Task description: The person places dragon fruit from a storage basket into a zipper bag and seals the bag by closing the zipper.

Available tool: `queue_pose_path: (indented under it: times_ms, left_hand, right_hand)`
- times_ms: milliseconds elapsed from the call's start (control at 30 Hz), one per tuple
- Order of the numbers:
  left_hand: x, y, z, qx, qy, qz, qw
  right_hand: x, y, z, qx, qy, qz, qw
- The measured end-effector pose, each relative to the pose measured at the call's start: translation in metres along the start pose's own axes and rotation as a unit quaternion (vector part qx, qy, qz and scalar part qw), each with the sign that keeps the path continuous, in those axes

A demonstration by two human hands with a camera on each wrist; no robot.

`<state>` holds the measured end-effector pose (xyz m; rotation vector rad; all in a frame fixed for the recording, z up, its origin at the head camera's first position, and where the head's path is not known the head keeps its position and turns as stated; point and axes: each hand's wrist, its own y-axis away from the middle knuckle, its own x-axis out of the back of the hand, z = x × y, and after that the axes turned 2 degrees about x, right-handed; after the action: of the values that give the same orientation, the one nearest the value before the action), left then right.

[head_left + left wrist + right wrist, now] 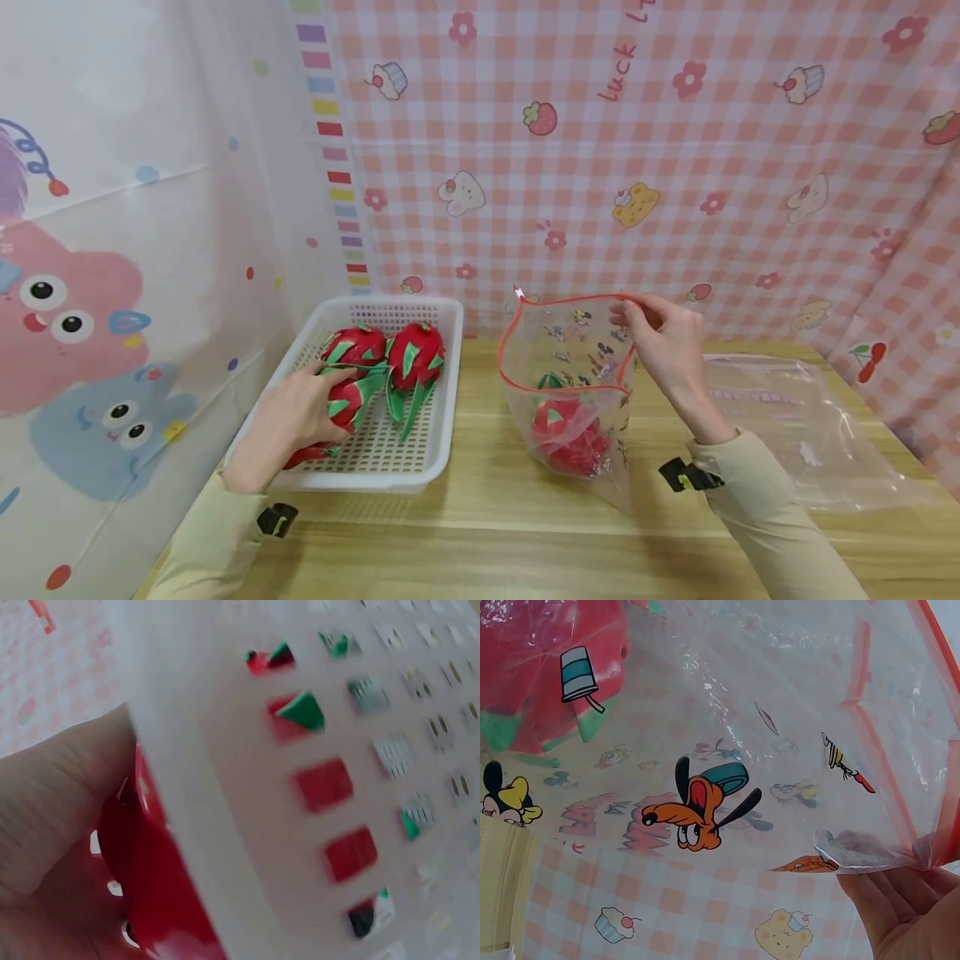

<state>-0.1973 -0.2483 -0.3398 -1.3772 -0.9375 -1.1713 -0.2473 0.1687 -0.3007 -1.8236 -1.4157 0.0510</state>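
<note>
Left hand [300,412]: gripping a dragon fruit [341,408] in the white basket [442,392], left of frame.
Right hand [663,342]: pinching the zip bag [577,333] open at centre.
Progress: one fruit [566,433] is sitting bagged; three are waiting in the basket.

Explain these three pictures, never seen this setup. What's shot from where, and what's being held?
No machine here: a person works with bare hands and wears three cameras. The head view looks down at a wooden table. The left hand grips a red dragon fruit in a white basket, where two more fruits lie. The right hand pinches the rim of a clear printed bag, holding it open; one fruit is already inside. Each wrist view is a close-up of its own hand's work: basket wall and fruit on the left, the bag on the right. A second bag lies flat nearby.
</note>
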Motion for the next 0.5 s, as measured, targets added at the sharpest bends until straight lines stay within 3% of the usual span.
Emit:
queue_pose_path:
  times_ms: [333,500]
  left_hand:
    - [-0.001,0.001,0.016,0.001,0.003,0.061,0.9981]
    - [-0.001,-0.001,0.021,0.002,0.033,0.104,0.9940]
  right_hand:
    - [-0.001,-0.002,-0.001,-0.002,0.002,-0.004,1.000]
    - [0.000,-0.002,-0.002,-0.004,0.004,-0.005,1.000]
